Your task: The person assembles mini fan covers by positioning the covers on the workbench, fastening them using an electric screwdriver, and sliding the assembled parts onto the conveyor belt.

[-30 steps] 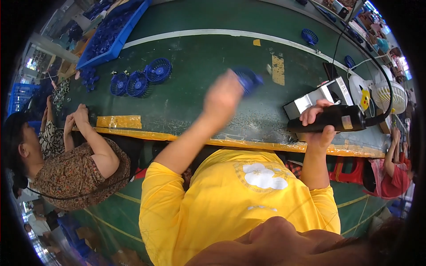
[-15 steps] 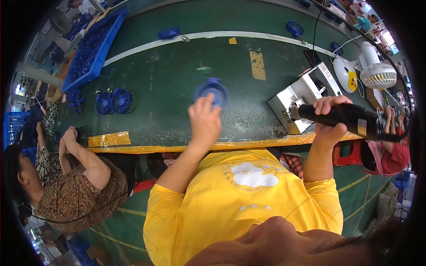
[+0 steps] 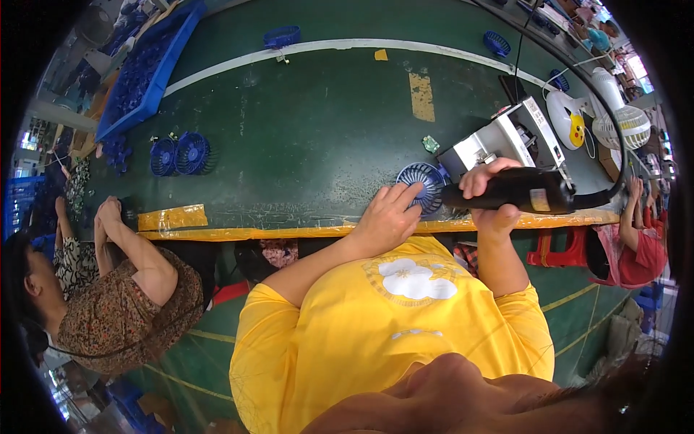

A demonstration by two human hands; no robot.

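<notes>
My left hand (image 3: 389, 219) holds a round blue fan housing (image 3: 425, 173) against the table near its front edge, fingers bent over its near side. A small green circuit board (image 3: 430, 144) lies just beyond the housing. In my right hand (image 3: 490, 194) is a black electric screwdriver (image 3: 531, 189), held level with its tip end pointing left at the housing. The tip itself is hard to make out. Right behind the screwdriver stands a white and silver metal box (image 3: 488, 139), apparently a screw feeder.
Two blue fan housings (image 3: 191, 152) lie to the left; another (image 3: 282, 37) is at the far white line. A blue tray (image 3: 157, 83) full of blue parts stands far left. White fans (image 3: 623, 124) are at right. A co-worker (image 3: 134, 289) sits at left.
My left hand has brought the blue housing right and nearer to me, the circuit board moving along. My right hand has drawn the screwdriver away from the metal box, leftward to the housing.
</notes>
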